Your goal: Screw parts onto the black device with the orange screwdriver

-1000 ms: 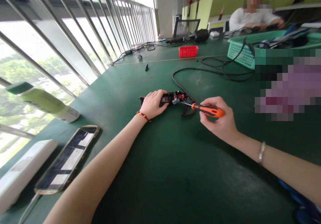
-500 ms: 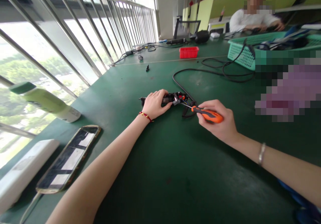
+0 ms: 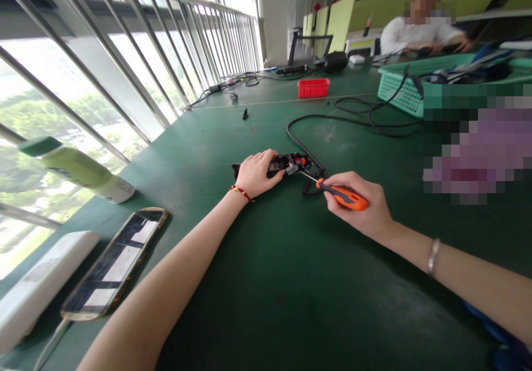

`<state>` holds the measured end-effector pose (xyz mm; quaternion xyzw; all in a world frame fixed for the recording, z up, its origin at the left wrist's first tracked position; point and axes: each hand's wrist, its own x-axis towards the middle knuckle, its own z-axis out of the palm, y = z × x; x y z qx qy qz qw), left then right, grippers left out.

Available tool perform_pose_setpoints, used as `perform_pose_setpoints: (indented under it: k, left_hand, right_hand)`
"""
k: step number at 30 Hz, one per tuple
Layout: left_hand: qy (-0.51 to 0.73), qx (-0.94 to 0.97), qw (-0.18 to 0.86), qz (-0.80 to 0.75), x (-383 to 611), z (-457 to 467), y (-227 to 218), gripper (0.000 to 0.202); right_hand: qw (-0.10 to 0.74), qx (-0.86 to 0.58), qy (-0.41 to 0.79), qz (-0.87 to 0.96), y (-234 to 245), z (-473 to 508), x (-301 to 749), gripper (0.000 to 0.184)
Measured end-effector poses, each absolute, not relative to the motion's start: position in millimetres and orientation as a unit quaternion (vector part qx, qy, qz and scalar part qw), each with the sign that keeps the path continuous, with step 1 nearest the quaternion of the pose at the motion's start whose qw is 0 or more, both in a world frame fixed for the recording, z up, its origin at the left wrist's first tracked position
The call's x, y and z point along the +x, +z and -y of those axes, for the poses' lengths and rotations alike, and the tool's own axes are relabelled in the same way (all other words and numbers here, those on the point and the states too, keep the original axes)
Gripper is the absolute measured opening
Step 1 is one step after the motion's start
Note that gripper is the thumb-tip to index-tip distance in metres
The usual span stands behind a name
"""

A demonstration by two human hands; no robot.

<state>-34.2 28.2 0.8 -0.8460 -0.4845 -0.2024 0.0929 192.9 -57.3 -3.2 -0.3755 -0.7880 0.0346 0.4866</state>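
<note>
My left hand is wrapped over a black corded device lying on the green table, pressing it down. At its right end the device is opened up, with small wires, a grey part and a red-orange piece showing. In my right hand is an orange and dark grey screwdriver, gripped by its handle. Its thin shaft points left into the opened end; whether the tip touches a screw I cannot tell. A black cord runs from the device's right end.
At the left lie a phone, a white power strip or box and a tilted green-capped bottle by the railing. Farther back are a red tray, a small black part and a teal basket. A person sits across.
My right hand has shifted very slightly, with the screwdriver handle a little lower and to the left. My left hand and the device stay in place.
</note>
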Motion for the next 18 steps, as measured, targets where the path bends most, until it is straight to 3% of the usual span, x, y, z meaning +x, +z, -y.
perform_pose_setpoints:
  k: [18]
  left_hand:
    - [-0.209,-0.845,0.100,0.482,-34.5,-29.0,-1.1,0.035]
  right_hand:
    - [0.492,-0.368,0.035,0.788,-5.2,56.2,193.0,0.024]
